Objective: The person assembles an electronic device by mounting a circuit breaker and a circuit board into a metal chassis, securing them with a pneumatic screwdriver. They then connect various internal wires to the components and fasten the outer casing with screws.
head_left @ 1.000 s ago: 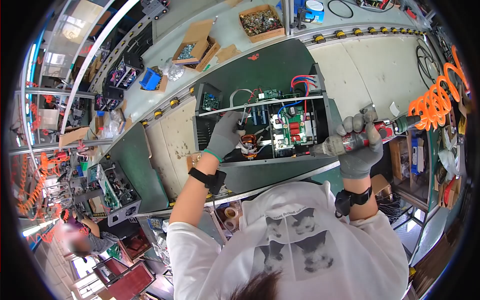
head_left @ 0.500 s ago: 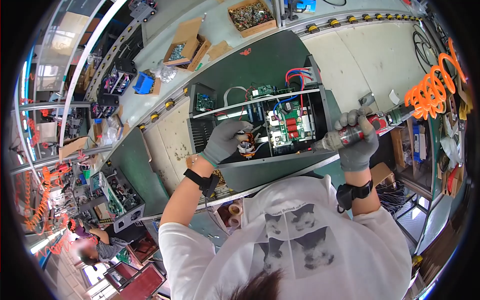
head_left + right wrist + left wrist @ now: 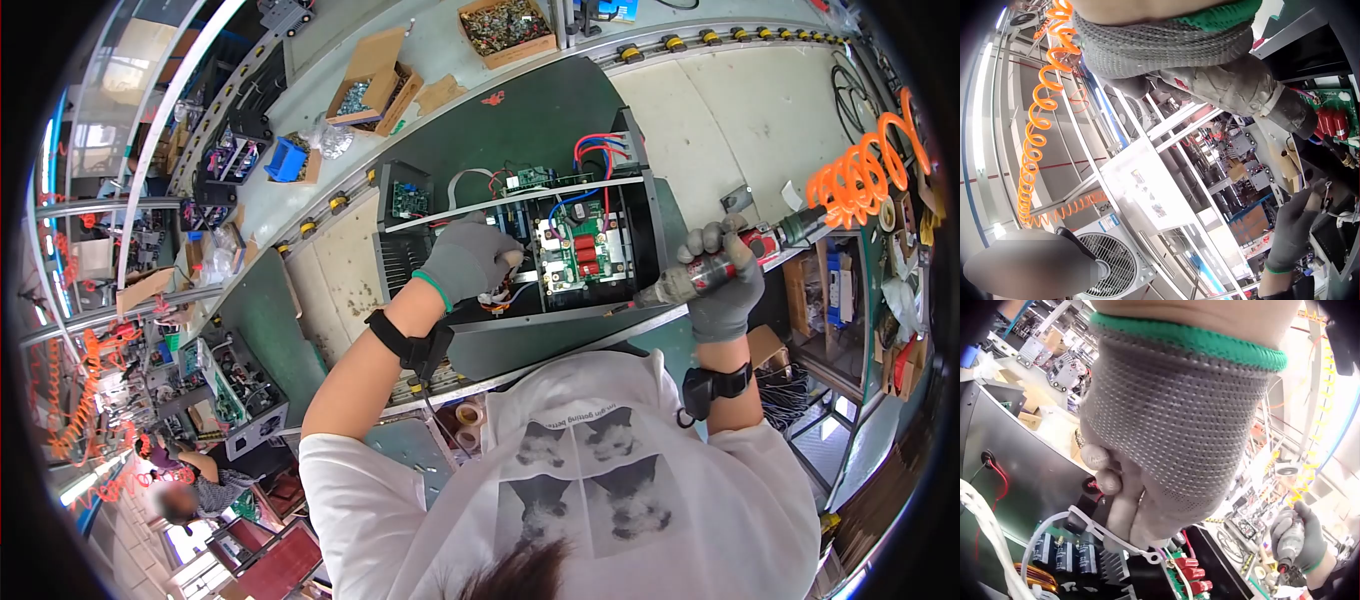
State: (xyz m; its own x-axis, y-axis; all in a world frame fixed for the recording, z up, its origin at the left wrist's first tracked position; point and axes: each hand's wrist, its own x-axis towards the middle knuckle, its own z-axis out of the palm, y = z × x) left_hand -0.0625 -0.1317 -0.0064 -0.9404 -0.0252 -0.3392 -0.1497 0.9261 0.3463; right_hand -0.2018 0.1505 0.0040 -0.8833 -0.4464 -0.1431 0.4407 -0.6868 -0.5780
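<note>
My gloved left hand [image 3: 465, 262] is over the open metal chassis [image 3: 545, 317]. Its thumb and fingers pinch a white lead [image 3: 1091, 526] just behind the ring terminal [image 3: 1152, 557], beside the green circuit board [image 3: 553, 265] with red components. A copper coil [image 3: 494, 302] sits below that hand, partly covered by it. Dark capacitors [image 3: 1066, 556] stand in a row near the coil in the left wrist view. My gloved right hand [image 3: 725, 290] grips a red and grey air screwdriver [image 3: 680, 284] around its body, its tip near the chassis' front right corner.
An orange coiled air hose [image 3: 855, 180] runs from the screwdriver to the right. Behind the chassis, boxes of small parts [image 3: 375, 95] stand on a bench. A green board [image 3: 540, 105] lies under the chassis. Another person [image 3: 190, 480] is at the far left.
My left hand first reaches into the chassis' left part, then draws back by the coil, and now has moved right toward the circuit board with the lead. My right hand keeps the screwdriver nearly in place.
</note>
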